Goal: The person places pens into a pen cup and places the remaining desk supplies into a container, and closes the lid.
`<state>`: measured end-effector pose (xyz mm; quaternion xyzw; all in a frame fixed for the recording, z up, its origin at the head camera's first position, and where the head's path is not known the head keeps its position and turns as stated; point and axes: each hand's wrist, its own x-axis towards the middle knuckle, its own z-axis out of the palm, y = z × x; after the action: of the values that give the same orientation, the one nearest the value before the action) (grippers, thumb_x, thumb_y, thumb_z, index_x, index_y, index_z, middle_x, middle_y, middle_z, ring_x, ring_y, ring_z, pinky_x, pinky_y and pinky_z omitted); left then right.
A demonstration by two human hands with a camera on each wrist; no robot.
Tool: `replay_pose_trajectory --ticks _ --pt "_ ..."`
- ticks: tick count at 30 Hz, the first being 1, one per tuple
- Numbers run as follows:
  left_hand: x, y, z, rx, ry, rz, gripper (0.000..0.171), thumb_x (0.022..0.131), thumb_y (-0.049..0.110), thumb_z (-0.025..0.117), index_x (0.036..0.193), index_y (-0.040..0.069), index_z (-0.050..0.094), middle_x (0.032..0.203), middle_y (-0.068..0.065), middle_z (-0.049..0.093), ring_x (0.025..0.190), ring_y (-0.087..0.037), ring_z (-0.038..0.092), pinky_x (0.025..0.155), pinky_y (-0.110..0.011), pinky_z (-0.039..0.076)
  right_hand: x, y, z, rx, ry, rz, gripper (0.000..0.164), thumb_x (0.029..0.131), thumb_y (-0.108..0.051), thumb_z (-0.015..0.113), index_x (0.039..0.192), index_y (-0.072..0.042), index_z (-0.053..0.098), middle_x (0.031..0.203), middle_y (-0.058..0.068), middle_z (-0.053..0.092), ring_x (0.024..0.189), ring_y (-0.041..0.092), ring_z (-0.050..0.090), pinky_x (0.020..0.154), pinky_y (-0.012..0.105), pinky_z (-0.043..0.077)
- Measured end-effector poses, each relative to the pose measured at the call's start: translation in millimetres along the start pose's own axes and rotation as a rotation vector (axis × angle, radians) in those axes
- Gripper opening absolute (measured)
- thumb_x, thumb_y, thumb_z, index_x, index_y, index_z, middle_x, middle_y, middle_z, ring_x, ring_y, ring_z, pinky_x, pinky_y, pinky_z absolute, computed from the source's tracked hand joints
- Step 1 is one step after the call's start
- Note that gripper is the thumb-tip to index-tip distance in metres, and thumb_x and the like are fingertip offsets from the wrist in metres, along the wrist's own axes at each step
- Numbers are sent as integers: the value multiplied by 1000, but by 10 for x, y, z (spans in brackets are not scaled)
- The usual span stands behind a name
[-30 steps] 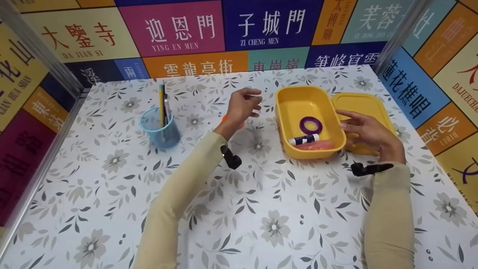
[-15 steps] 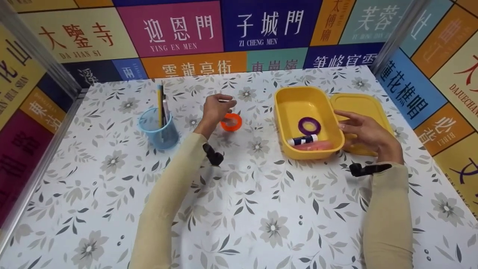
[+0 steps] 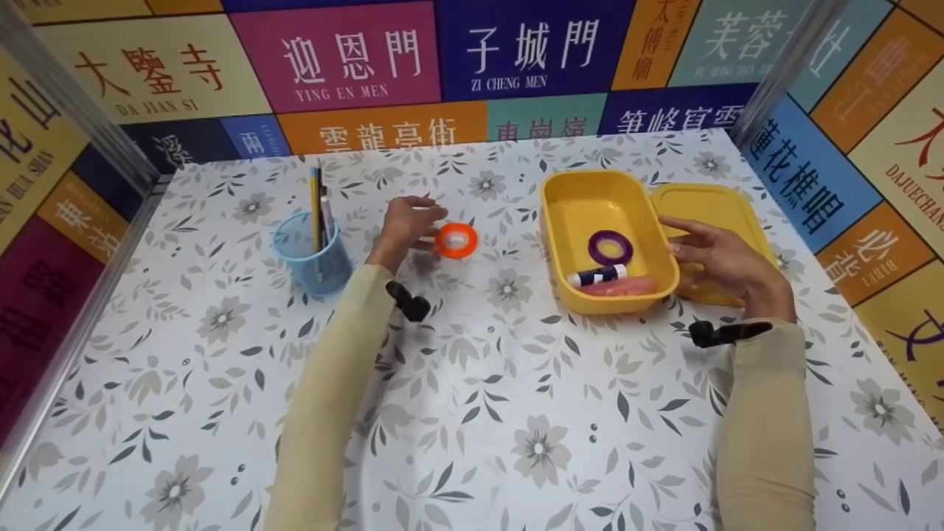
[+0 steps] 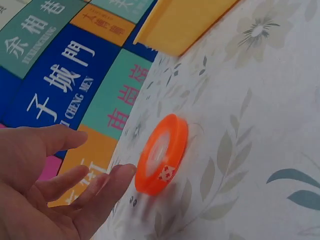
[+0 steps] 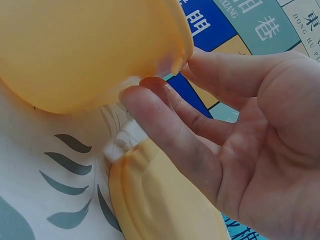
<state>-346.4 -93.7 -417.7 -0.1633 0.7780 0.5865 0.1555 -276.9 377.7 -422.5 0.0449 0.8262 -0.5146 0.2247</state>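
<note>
An orange roll of tape lies flat on the flowered table. My left hand is just beside its left edge, fingers loosely extended; in the left wrist view one fingertip reaches the roll's rim, and whether it touches cannot be told. Fingers of my right hand rest against the right wall of a yellow box, without gripping it. Inside the box are a purple ring-shaped roll, a dark blue and white glue stick and a pink object of unclear kind.
A light blue cup with several pencils or pens stands left of my left hand. The yellow lid lies right of the box, under my right hand. Printed panels wall the table's back and sides.
My left hand has moved left, away from the box, past the orange tape roll, which is now uncovered. The right hand stays at the box wall.
</note>
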Motion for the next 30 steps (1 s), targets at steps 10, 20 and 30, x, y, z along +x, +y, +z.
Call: replay_pose_trajectory --ticks 10,20,30 --pt "14 -103 -78 59 -29 -53 47 93 27 71 133 7 56 121 -13 66 99 -25 72 85 -37 62 9 -14 -10 -10 -5 -5 62 99 -43 59 155 -43 32 154 6 44 116 14 59 93 31 59" --pt "61 -142 21 209 -29 -41 47 88 20 76 130 7 60 125 -8 67 92 -18 70 84 -32 60 -15 -7 9 3 10 -20 61 97 -44 61 153 -42 35 146 4 50 112 13 62 90 33 61" --pt "109 -161 106 315 40 -9 48 85 21 80 127 8 62 120 -7 65 88 -16 63 84 -30 56 3 -3 -1 5 6 -3 63 97 -43 61 154 -43 34 151 7 45 111 16 64 91 34 60"
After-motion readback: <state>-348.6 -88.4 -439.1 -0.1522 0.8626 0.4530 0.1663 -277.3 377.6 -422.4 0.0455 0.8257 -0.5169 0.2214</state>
